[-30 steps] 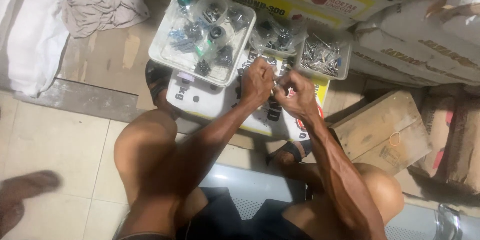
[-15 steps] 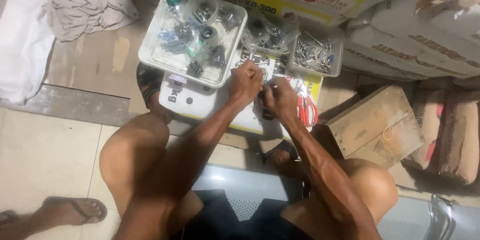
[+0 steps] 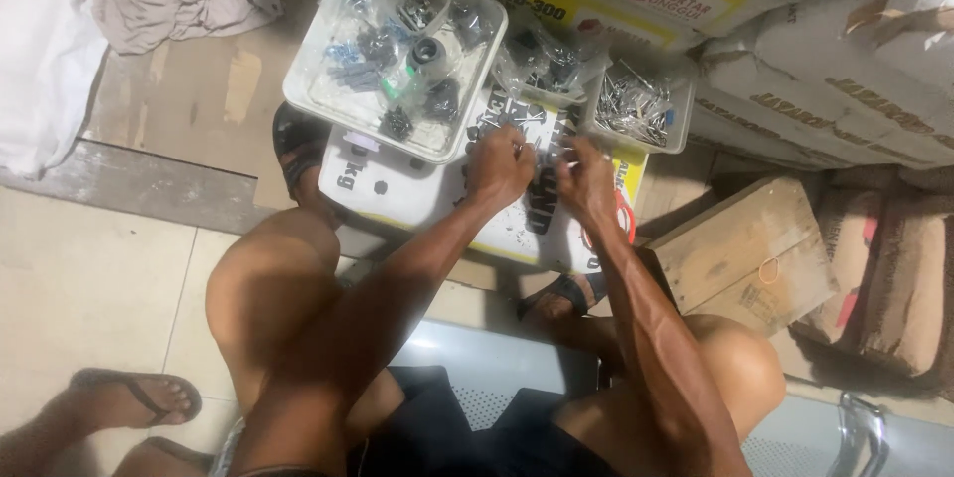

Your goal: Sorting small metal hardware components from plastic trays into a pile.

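Pinching small metal screws point(image 3: 542, 144), hands point(image 3: 545, 171) over flat white sack point(image 3: 397, 194)

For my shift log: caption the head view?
Seated person's left hand and right hand sort small screws on a white sack beside plastic trays.

Clear glossy plastic tray point(image 3: 308, 89), shiny metal screws point(image 3: 631, 104).

Your arms are bare from shoulder to wrist, with no sleeves, watch or bands showing. Your left hand point(image 3: 500, 161) and right hand point(image 3: 586, 182), both near the centre of the frame, wear no gloves or rings that can be made out. Your knees are bare too. You wear dark, loose fabric shorts point(image 3: 467, 432) at the bottom centre and dark-strapped sandals point(image 3: 571, 290) on your feet.
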